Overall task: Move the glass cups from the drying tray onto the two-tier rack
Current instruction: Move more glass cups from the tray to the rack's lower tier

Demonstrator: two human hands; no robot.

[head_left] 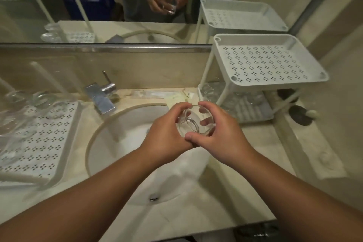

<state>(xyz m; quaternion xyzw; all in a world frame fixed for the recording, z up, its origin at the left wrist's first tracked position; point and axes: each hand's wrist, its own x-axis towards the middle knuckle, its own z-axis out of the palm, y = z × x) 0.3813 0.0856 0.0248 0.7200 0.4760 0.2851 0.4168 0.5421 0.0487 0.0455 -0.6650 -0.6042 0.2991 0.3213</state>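
Two hands, left hand and right hand, gripping glass cup frame centre; cups waiting on drying tray left; two-tier rack top tier bare.

The drying tray runs off the left edge, and the cups on it smear into a blur I can't count. The rack's lower tier sits mostly hidden under the upper shelf; glassware there is indistinct. Both forearms are cut off at the bottom edge.
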